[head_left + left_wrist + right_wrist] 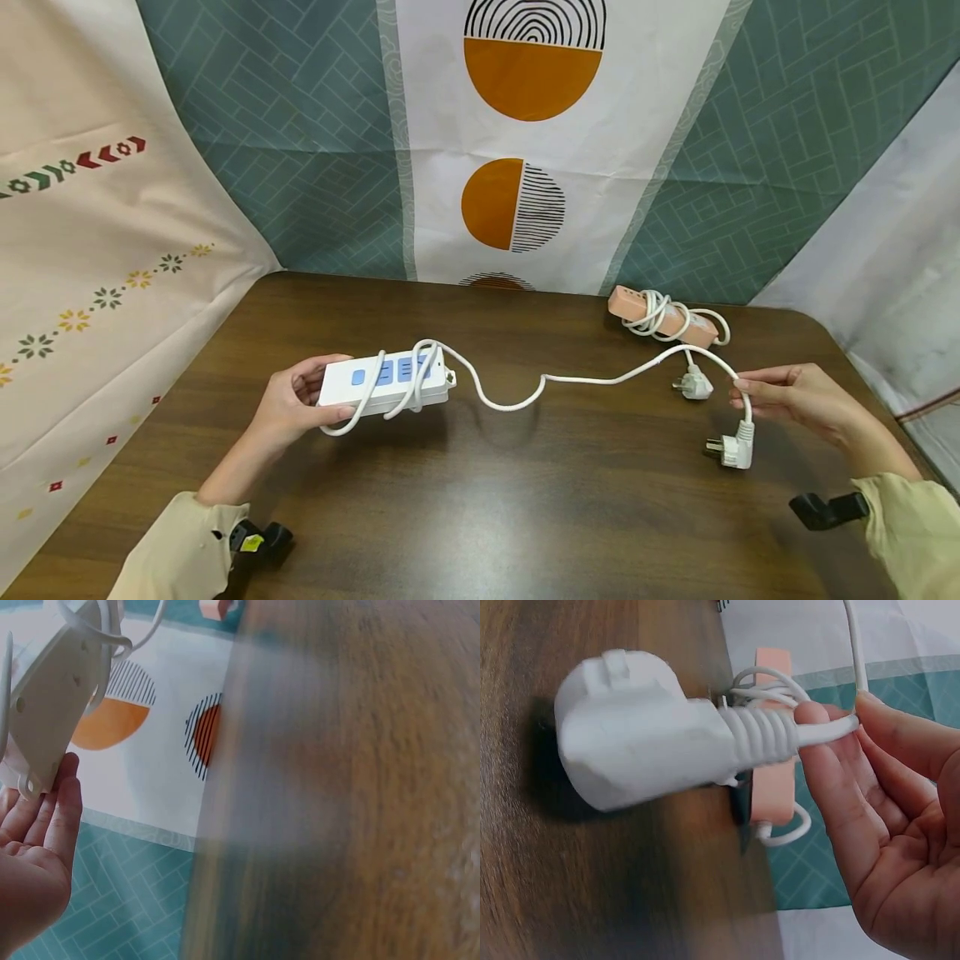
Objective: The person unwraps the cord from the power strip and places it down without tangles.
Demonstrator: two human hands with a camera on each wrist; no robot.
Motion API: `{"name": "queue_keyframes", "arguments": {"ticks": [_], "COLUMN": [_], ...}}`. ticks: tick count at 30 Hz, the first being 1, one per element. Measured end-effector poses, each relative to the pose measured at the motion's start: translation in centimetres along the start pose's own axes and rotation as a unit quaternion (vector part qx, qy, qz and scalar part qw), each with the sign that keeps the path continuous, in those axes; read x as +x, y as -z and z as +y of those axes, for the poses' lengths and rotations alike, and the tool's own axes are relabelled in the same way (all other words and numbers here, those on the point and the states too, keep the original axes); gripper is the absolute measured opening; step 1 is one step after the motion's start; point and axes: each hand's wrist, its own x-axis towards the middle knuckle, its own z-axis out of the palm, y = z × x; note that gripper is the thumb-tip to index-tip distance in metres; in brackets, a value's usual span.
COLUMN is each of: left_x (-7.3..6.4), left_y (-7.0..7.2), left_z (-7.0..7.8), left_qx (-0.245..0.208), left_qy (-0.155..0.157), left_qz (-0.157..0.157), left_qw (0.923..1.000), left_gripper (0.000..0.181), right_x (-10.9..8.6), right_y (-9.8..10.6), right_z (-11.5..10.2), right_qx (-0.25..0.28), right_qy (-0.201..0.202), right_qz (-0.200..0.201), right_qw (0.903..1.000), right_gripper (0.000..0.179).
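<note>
A white power strip (384, 385) with blue sockets is held by its left end in my left hand (296, 398), raised above the table. Loops of its white cord (581, 380) wrap round the body. From there the cord runs slack to the right. My right hand (802, 402) pinches the cord between thumb and fingers just above the white plug (737, 446), which hangs with its prongs facing left. In the left wrist view the underside of the strip (56, 697) shows. The right wrist view shows the plug (645, 735) close up, beside the fingers.
At the back right of the brown table (480, 500) lies a pink power strip (693, 331), its white cord wound round it. Its own plug (693, 383) rests in front of it. Patterned cloth (330, 167) hangs behind the table, with more cloth at both sides.
</note>
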Motion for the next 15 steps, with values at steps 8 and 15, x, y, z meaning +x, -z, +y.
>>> {"name": "queue_keyframes", "arguments": {"ticks": [8, 15], "left_x": [0.0, -0.1], "left_y": [0.1, 0.2], "left_z": [0.0, 0.1], "left_qx": [0.010, 0.018], "left_qy": [0.003, 0.009], "left_qz": [0.004, 0.008], "left_qw": [0.9999, 0.9998], "left_gripper": [0.053, 0.053], "right_x": [0.9, 3.3], "right_y": [-1.5, -1.4], "right_z": [-0.3, 0.2], "right_qx": [-0.017, 0.021], "right_qy": [0.012, 0.087], "right_qz": [0.041, 0.082], "right_qw": [0.9989, 0.9925], "right_gripper": [0.029, 0.018]}}
